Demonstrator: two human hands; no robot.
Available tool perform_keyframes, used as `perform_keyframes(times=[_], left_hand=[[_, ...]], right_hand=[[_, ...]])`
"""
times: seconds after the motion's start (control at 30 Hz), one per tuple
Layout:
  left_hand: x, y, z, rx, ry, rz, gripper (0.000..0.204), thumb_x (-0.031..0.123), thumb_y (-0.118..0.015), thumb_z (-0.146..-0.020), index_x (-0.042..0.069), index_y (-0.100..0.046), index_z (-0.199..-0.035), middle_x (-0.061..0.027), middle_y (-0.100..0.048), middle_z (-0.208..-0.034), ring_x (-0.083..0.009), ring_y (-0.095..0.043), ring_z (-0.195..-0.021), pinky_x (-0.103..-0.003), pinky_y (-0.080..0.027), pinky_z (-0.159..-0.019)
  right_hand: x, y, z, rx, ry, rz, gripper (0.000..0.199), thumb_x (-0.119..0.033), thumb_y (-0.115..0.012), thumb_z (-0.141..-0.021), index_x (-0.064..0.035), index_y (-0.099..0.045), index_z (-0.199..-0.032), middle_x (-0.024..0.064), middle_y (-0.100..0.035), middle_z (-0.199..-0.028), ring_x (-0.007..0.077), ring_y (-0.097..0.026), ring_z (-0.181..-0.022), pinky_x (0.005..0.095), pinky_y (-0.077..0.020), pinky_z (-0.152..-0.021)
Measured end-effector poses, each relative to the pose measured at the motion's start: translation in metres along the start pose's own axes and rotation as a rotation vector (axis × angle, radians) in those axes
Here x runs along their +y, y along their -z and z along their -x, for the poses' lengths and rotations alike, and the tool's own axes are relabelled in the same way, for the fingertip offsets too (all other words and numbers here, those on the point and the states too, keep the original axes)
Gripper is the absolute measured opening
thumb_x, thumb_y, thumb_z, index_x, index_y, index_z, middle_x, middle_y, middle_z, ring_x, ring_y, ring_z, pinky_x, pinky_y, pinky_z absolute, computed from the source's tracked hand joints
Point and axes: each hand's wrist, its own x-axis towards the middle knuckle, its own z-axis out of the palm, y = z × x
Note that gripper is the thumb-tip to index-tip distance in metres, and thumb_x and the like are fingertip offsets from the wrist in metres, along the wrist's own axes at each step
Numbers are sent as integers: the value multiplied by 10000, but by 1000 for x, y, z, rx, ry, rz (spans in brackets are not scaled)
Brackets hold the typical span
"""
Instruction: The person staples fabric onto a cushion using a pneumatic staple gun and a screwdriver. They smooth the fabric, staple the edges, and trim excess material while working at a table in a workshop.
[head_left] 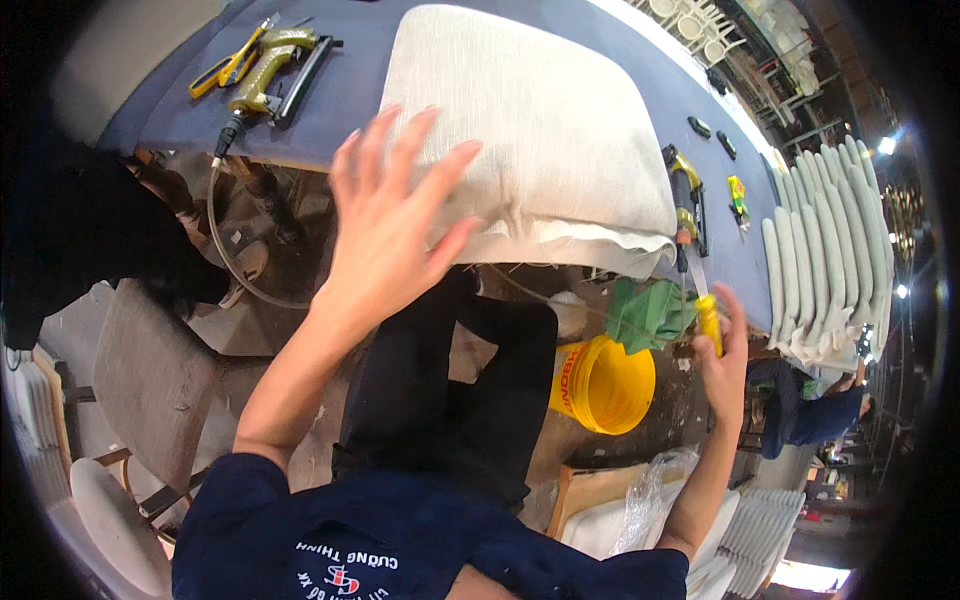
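Observation:
A pale fabric-covered seat cushion (530, 120) lies on the blue-grey table top (345, 75), its loose fabric edge hanging along the near side. My left hand (395, 215) is above its near left corner, fingers spread with nothing in them; whether the fingertips touch the fabric I cannot tell. To the right of the cushion, my right hand (730, 350) is closed around the yellow handle of a tool (708, 322) with a flat metal blade pointing away from me. Just beyond that blade, a staple gun (686, 195) rests on the table.
Another staple gun (270, 75) with an air hose lies at the table's left beside a yellow cutter (225, 72). Below the right edge are green cloth (650, 312) and a yellow bucket (620, 385). Stacked cushions (825, 240) stand at right; a chair (150, 370) is at left.

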Motion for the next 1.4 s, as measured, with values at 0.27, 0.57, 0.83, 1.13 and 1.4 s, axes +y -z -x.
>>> perform_keyframes(times=[0.27,0.57,0.83,1.13,1.4], left_hand=[[13,-59,0,-55,58,-123,905,506,-902,-781,237,-551,-1571,-96,-473,-1650,-364,-352,-1552,-724,-73,-1248],[9,-74,3,29,93,-147,901,573,-882,-762,249,-593,-1552,-36,-534,-1614,-312,-400,-1528,-704,-48,-1258],[6,-77,4,17,124,-169,859,546,-853,-791,243,-602,-1554,-56,-521,-1641,-328,-411,-1521,-678,-103,-1264],[10,-83,4,51,99,-218,821,579,-807,-813,227,-622,-1531,-71,-536,-1595,-334,-423,-1483,-707,-136,-1242],[19,-86,3,77,59,-155,861,495,-830,-830,233,-532,-1595,-59,-485,-1643,-284,-402,-1512,-675,-202,-1223]], right_hand=[[-40,-28,12,-149,312,465,573,-76,-851,-874,-112,-718,-1431,127,-660,-879,273,-628,-680,358,-523,-645],[-47,-49,-7,-129,389,555,580,-108,-868,-868,-184,-730,-1426,90,-639,-850,267,-621,-628,381,-509,-595],[-55,-50,0,-66,445,741,617,-119,-879,-843,-249,-733,-1428,73,-593,-818,260,-625,-643,386,-511,-573],[-131,-34,-6,-130,448,985,528,-313,-837,-908,-286,-721,-1422,37,-564,-840,222,-605,-612,382,-446,-510],[-169,-6,-128,-57,803,1114,384,-511,-855,-816,-237,-785,-1076,45,-606,-854,256,-608,-750,457,-423,-729]])
